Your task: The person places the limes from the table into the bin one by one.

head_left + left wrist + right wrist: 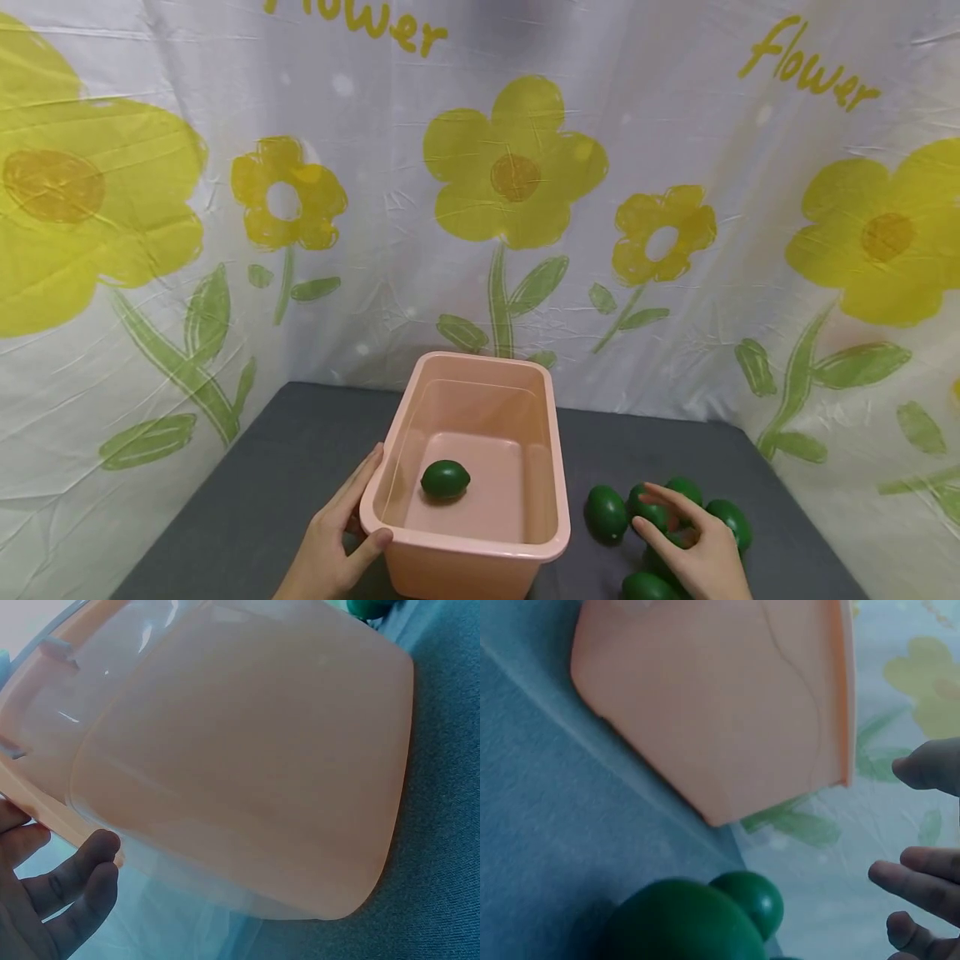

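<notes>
A pink plastic bin (480, 546) stands on the dark table, one green lime (446, 480) lying on its floor. My left hand (337, 525) holds the bin's near left corner, thumb at the front rim and fingers along the left side. In the left wrist view, the fingers (82, 877) lie close along the rim. To the right of the bin is a group of several green limes (606, 512). My right hand (697, 546) hovers over this group, thumb and fingers spread around a lime (648, 507). In the right wrist view, the fingers (922, 892) are parted.
A dark grey cloth (300, 433) covers the table. White curtains (390, 275) printed with yellow flowers hang behind it and at both sides. The bin's far end stands close to the back curtain.
</notes>
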The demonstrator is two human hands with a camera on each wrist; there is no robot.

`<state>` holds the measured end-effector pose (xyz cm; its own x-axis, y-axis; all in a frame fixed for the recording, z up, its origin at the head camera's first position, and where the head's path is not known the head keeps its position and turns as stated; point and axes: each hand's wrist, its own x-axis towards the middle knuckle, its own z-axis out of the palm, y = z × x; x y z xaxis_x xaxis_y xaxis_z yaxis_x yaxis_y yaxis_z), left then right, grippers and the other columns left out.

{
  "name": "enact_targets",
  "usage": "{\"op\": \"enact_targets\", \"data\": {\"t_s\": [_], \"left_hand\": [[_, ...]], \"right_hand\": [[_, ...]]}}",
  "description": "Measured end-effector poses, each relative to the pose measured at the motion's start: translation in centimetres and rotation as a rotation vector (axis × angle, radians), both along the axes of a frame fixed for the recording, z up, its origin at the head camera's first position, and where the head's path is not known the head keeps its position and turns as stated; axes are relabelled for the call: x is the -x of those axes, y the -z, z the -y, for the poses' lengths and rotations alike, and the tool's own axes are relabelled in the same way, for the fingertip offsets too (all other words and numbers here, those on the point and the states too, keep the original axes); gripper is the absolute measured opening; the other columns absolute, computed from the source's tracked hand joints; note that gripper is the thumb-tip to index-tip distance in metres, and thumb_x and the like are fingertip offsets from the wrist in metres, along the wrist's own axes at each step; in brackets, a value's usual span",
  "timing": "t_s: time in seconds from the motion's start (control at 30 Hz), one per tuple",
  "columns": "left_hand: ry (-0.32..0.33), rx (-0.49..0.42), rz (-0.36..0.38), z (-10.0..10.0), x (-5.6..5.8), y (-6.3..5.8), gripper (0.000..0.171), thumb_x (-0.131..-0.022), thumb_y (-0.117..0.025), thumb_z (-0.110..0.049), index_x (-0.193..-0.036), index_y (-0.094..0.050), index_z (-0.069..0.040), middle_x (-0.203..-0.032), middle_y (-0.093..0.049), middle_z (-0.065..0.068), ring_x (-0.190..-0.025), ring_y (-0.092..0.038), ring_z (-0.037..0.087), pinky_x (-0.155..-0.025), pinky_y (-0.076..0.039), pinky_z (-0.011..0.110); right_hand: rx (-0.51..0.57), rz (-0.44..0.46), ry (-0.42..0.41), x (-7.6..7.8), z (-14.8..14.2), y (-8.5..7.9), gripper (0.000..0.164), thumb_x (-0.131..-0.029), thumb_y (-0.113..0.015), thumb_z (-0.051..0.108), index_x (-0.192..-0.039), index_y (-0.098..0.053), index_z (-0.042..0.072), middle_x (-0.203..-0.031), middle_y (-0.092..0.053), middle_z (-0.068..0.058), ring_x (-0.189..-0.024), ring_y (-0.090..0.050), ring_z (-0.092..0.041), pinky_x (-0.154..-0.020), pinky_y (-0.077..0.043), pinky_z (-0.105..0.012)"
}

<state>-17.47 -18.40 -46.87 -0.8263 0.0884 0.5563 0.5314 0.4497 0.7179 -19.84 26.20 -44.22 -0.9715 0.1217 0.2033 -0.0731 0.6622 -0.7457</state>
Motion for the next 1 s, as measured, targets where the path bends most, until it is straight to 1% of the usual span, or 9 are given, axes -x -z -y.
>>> {"op": "enact_targets", "data": {"t_s": [0.07,0.17,0.3,0.43,0.5,0.7,0.8,0.93,1.0], "left_hand": [[-0.003,0.0,0.006,0.0,0.0,0.0,0.08,-0.098,-0.074,-0.019,-0.168,-0.036,-0.023,-0.17,-0.038,0.009,-0.091,-0.064,0.009,-0.062,-0.055,0.026],[-0.011,0.002,0.0,0.0,-0.1,-0.1,0.08,-0.097,-0.074,-0.017,-0.167,-0.037,-0.021,-0.17,-0.039,0.008,-0.093,-0.064,0.009,-0.062,-0.055,0.026],[-0.024,0.001,0.004,0.0,-0.2,-0.3,0.081,-0.096,-0.074,-0.016,-0.167,-0.037,-0.021,-0.17,-0.039,0.006,-0.094,-0.062,0.004,-0.062,-0.055,0.026],[-0.031,0.003,0.02,0.0,-0.2,-0.4,0.081,-0.096,-0.074,-0.017,-0.167,-0.037,-0.023,-0.17,-0.038,0.002,-0.095,-0.061,0.003,-0.062,-0.055,0.026],[-0.031,0.004,0.023,0.0,-0.2,-0.4,0.08,-0.097,-0.074,-0.018,-0.167,-0.036,-0.024,-0.17,-0.038,0.001,-0.096,-0.061,0.004,-0.062,-0.055,0.025],[-0.019,0.003,-0.006,0.0,-0.2,-0.4,0.081,-0.097,-0.074,-0.018,-0.168,-0.036,-0.022,-0.17,-0.039,0.009,-0.101,-0.063,0.005,-0.063,-0.055,0.026],[-0.014,0.003,-0.015,0.1,-0.1,-0.5,0.081,-0.097,-0.075,-0.019,-0.168,-0.036,-0.022,-0.17,-0.039,0.012,-0.099,-0.063,0.005,-0.063,-0.055,0.026],[-0.013,0.003,-0.005,0.1,-0.1,-0.6,0.081,-0.097,-0.074,-0.019,-0.168,-0.035,-0.023,-0.169,-0.038,0.014,-0.097,-0.065,0.009,-0.063,-0.055,0.026],[-0.018,0.005,0.007,0.0,-0.1,-0.6,0.081,-0.097,-0.074,-0.02,-0.168,-0.035,-0.023,-0.169,-0.038,0.014,-0.097,-0.066,0.011,-0.064,-0.056,0.026]], "right_hand": [[-0.017,0.023,0.024,-0.2,-0.3,0.1,0.054,-0.094,-0.081,0.045,-0.138,-0.071,0.016,-0.122,-0.077,-0.006,-0.075,-0.051,-0.01,-0.059,-0.045,-0.026],[-0.037,0.037,0.053,-0.5,-0.5,0.5,0.056,-0.093,-0.082,0.044,-0.138,-0.071,0.012,-0.122,-0.077,-0.009,-0.063,-0.046,-0.01,-0.052,-0.042,-0.028],[-0.094,-0.014,0.098,-0.8,-0.6,1.2,0.053,-0.09,-0.085,0.04,-0.133,-0.074,0.01,-0.117,-0.077,-0.01,-0.055,-0.041,-0.011,-0.051,-0.039,-0.028],[-0.18,-0.128,0.166,-1.1,-0.9,2.3,0.049,-0.085,-0.09,0.036,-0.125,-0.078,0.012,-0.107,-0.079,-0.007,-0.058,-0.043,-0.01,-0.053,-0.037,-0.026],[-0.22,-0.162,0.203,-1.3,-1.2,2.8,0.049,-0.081,-0.093,0.037,-0.122,-0.08,0.013,-0.105,-0.079,-0.006,-0.061,-0.045,-0.008,-0.055,-0.038,-0.026],[-0.306,-0.159,0.255,-1.8,-2.3,3.5,0.058,-0.077,-0.094,0.044,-0.123,-0.079,0.012,-0.106,-0.079,-0.004,-0.068,-0.048,-0.004,-0.059,-0.04,-0.025],[-0.324,-0.206,0.278,-2.2,-2.4,4.0,0.058,-0.074,-0.096,0.044,-0.12,-0.081,0.013,-0.105,-0.08,-0.002,-0.071,-0.053,-0.006,-0.06,-0.043,-0.025],[-0.321,-0.307,0.32,-2.8,-2.0,5.0,0.057,-0.067,-0.101,0.041,-0.114,-0.083,0.017,-0.103,-0.08,0.002,-0.079,-0.061,-0.008,-0.06,-0.048,-0.023],[-0.322,-0.35,0.306,-3.0,-1.9,5.4,0.057,-0.065,-0.102,0.039,-0.114,-0.083,0.016,-0.103,-0.08,0.002,-0.083,-0.063,-0.012,-0.06,-0.049,-0.023]]}}
